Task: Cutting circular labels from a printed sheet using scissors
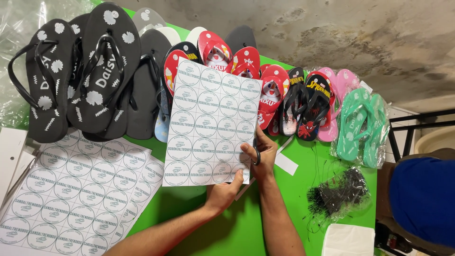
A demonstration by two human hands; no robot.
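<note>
1. A bright green worktop [294, 189] fills the middle of the view. Behind it rises a rough, stained concrete wall [360, 33], and crinkled clear plastic sheeting [19, 19] lies at the far left corner.
2. The person holds up a white sheet of round stickers [211, 123] above the worktop, in front of the row of sandals. The sheet is flat, thin and stiff enough to stand, printed with a grid of circles.
3. The left hand [225, 192] pinches the sheet's bottom edge, thumb on the front, fingers closed on the paper.
4. The right hand [260, 154] grips the sheet's lower right edge, and its fingers also pass through the dark handles of a pair of scissors [256, 154]. The blades are hidden behind the paper, so I cannot tell whether they are parted.
5. A second sticker sheet [80, 189] lies flat at the left, cut off by the bottom edge.
6. Large black flip-flops [76, 76] with white flower prints lie at the far left, their rubber soles matte. Red flip-flops [237, 61] sit partly hidden behind the held sheet. Mint-green flip-flops [362, 125] rest in a clear bag at the right.
7. A clear bag of thin black ties [339, 194] lies near the right edge, beside a white folded piece [348, 239] that is cut off below.
8. A blue-clad shape [422, 194] at the far right is too cropped to identify.
</note>
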